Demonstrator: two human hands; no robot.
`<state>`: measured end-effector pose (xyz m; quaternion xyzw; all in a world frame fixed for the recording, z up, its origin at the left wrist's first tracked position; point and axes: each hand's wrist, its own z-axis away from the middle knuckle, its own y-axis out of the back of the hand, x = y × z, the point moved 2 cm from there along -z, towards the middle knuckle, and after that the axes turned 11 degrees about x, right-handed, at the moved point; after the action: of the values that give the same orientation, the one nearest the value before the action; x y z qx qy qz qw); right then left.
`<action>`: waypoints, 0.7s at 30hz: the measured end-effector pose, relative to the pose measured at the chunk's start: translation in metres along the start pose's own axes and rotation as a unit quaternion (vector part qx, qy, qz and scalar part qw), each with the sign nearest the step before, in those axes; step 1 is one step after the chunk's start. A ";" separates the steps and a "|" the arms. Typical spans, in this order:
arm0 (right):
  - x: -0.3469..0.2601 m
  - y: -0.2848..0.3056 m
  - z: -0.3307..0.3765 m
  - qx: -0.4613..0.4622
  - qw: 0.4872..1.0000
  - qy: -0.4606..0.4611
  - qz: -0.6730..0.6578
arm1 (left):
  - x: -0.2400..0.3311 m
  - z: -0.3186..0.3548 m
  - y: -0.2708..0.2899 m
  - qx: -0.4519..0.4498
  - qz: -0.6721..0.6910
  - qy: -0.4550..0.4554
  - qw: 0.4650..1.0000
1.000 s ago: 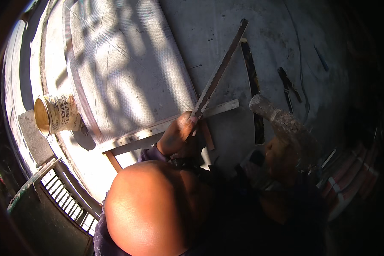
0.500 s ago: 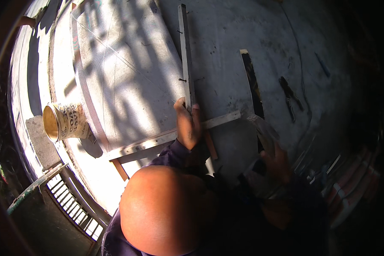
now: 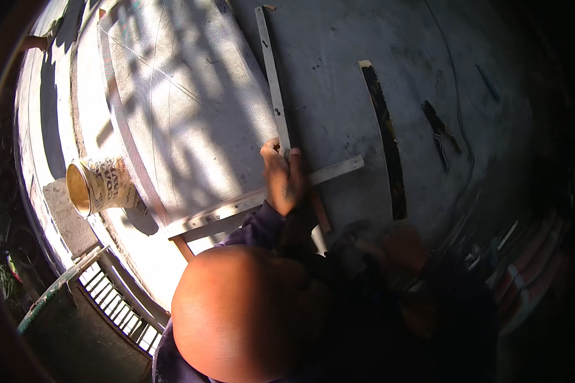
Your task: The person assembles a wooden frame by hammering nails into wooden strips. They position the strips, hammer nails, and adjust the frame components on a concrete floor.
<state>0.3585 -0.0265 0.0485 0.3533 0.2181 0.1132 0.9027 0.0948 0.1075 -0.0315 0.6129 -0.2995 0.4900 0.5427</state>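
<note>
Left to right. Cup (image 3: 99, 185) lies on its side at the left edge of the slab (image 3: 338, 83), on its own, and has not moved over the last second apart from camera drift. Next to it, the sheet of mesh (image 3: 185, 102) lies flat in the sun, with a lower batten (image 3: 262, 198) running across its near edge.

The change: the long wooden strip (image 3: 273, 76). A second ago it leaned up and to the right, away from the mesh. Half a second ago it was close to upright in view. Now it lies flat along the right edge of the mesh, with its near end meeting the lower batten to form a corner. My read: the strip has been swung into place as the side piece of a frame around the mesh and is now being held for alignment.

Left hand (image 3: 282, 179): fingers closed on the near end of the strip, pressing it down at the joint. Grip unchanged while the strip rotated.

Right hand (image 3: 399, 246): in deep shadow below the dark slat (image 3: 383, 134). Can't tell whether the fingers are open or holding anything.

Further right, pliers (image 3: 439, 131) lie on the slab, well apart from both hands.
</note>
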 end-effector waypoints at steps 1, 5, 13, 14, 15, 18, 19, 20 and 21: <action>-0.003 0.021 -0.008 0.147 0.983 -0.016 -0.114 | -0.001 -0.002 0.002 -0.042 0.017 0.039 0.998; 0.005 0.098 -0.102 0.314 0.880 -0.131 -0.331 | 0.002 -0.007 0.002 -0.064 -0.031 -0.115 0.991; -0.024 0.121 -0.247 0.378 0.852 -0.142 -0.334 | -0.012 0.009 -0.018 -0.009 -0.068 -0.094 0.993; -0.022 0.119 -0.249 0.391 0.846 -0.146 -0.331 | -0.012 0.010 -0.016 -0.004 -0.060 -0.105 0.993; -0.020 0.117 -0.249 0.388 0.850 -0.133 -0.331 | -0.011 0.010 -0.015 -0.022 -0.068 -0.105 0.992; -0.011 0.119 -0.248 0.408 0.847 -0.112 -0.323 | -0.002 0.009 -0.008 -0.037 -0.074 -0.144 0.986; -0.010 0.122 -0.248 0.410 0.847 -0.101 -0.322 | 0.002 0.007 -0.005 -0.039 -0.076 -0.161 0.983; -0.009 0.125 -0.247 0.414 0.848 -0.087 -0.319 | 0.005 0.005 -0.002 -0.043 -0.079 -0.183 0.979; -0.010 0.129 -0.246 0.433 0.843 -0.076 -0.311 | 0.006 0.001 0.003 -0.062 -0.027 -0.113 0.991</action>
<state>0.2269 0.2081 -0.0213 0.6291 0.2741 -0.3067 0.6596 0.0942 0.1066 -0.0251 0.6375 -0.3719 0.3834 0.5552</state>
